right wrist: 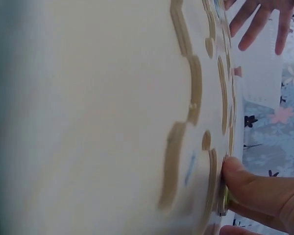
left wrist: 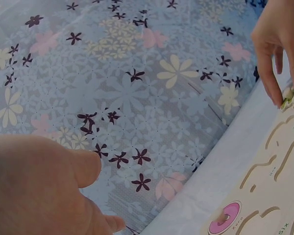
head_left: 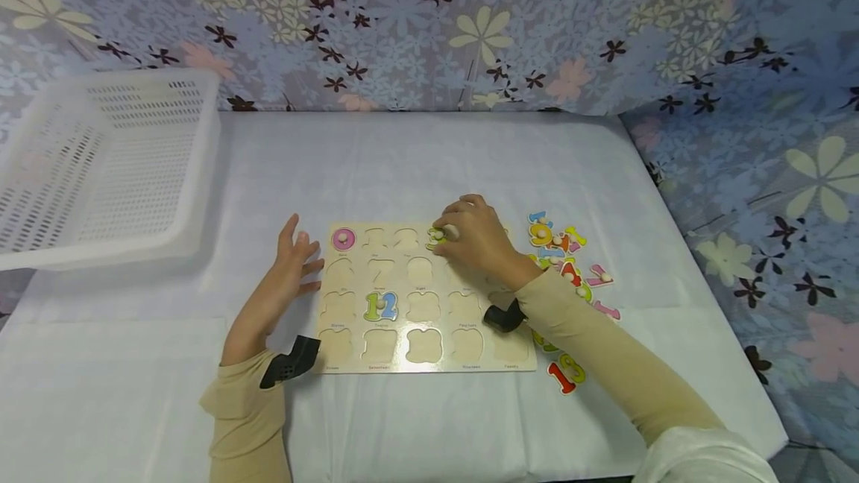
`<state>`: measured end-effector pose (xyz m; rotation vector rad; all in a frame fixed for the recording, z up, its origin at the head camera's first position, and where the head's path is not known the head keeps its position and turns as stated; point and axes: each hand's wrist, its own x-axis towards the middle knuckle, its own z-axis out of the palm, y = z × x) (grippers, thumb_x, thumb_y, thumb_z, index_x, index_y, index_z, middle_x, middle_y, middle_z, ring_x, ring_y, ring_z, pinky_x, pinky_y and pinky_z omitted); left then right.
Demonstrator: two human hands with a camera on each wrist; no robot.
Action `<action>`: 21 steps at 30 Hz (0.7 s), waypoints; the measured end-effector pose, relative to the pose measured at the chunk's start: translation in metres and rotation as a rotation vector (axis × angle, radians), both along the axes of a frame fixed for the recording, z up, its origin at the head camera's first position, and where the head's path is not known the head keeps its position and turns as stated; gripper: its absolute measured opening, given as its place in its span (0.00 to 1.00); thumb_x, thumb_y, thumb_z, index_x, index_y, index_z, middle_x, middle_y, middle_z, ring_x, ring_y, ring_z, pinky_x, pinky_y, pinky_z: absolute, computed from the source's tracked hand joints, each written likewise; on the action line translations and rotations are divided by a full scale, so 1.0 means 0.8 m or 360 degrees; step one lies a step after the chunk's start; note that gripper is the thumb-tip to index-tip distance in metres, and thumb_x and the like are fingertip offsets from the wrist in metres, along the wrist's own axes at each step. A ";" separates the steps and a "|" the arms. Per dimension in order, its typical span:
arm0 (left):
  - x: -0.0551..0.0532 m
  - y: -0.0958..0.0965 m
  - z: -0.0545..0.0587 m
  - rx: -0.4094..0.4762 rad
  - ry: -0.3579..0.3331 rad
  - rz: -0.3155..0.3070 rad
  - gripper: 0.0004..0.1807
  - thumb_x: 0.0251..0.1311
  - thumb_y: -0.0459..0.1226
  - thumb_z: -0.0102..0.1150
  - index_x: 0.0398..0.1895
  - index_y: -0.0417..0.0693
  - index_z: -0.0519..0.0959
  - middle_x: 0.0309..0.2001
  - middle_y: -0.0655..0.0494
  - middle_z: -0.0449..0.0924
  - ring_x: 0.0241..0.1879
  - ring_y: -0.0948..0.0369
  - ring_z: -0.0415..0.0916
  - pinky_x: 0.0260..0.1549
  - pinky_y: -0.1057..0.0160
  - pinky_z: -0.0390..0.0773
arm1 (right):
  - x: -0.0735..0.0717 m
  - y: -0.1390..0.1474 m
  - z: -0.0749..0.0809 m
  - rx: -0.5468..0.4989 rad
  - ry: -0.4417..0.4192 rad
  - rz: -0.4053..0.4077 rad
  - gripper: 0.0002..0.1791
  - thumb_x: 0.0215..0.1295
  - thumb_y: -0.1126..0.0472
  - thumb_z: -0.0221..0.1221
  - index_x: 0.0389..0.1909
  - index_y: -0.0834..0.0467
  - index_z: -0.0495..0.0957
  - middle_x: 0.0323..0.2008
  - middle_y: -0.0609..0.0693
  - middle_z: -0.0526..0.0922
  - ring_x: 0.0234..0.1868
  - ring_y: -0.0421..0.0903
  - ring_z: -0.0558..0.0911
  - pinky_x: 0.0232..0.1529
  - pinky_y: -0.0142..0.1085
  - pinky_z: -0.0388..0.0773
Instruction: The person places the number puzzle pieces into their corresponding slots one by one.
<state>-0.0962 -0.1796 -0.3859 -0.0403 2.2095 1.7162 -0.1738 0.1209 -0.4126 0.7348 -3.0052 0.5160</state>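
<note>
A pale wooden number puzzle board [head_left: 396,315] with cut-out recesses lies on the table. My right hand [head_left: 478,238] pinches a green number piece [head_left: 436,238] at the board's top row, right of the "Two" recess. In the left wrist view the right fingers [left wrist: 269,81] reach down to this piece. Beside the board's left edge, my left hand [head_left: 290,274] is held with fingers spread and holds nothing. A pink zero piece [head_left: 344,239] sits in the top left recess. The green and blue 12 piece [head_left: 380,306] fills a recess in the third row.
Several colourful number pieces [head_left: 569,271] with knobs lie in a pile right of the board. A red and green 18 piece [head_left: 566,373] lies near the board's lower right corner. A white plastic basket [head_left: 191,192] stands at the left, before a flowered cloth [head_left: 403,28].
</note>
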 end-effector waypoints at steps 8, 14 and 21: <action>0.000 0.004 0.002 -0.0040 0.0001 0.0002 0.40 0.72 0.60 0.26 0.75 0.58 0.21 0.73 0.32 0.42 0.68 0.38 0.55 0.60 0.42 0.66 | 0.006 -0.001 0.005 0.0123 0.0038 -0.0001 0.24 0.54 0.45 0.69 0.49 0.53 0.85 0.57 0.55 0.78 0.67 0.62 0.61 0.62 0.60 0.61; -0.002 0.009 0.002 -0.0048 -0.0004 -0.0001 0.41 0.72 0.60 0.26 0.75 0.59 0.21 0.73 0.32 0.42 0.69 0.39 0.55 0.60 0.43 0.65 | 0.021 0.015 0.013 0.0059 0.0029 -0.0040 0.27 0.56 0.47 0.69 0.55 0.51 0.81 0.59 0.57 0.75 0.68 0.63 0.59 0.61 0.61 0.61; 0.001 0.005 0.002 -0.0010 -0.0039 -0.0004 0.40 0.73 0.59 0.26 0.74 0.60 0.19 0.74 0.31 0.40 0.70 0.39 0.51 0.61 0.42 0.63 | 0.059 0.083 0.029 -0.0168 -0.0007 -0.0195 0.26 0.57 0.53 0.70 0.57 0.54 0.80 0.63 0.61 0.71 0.70 0.67 0.53 0.64 0.65 0.51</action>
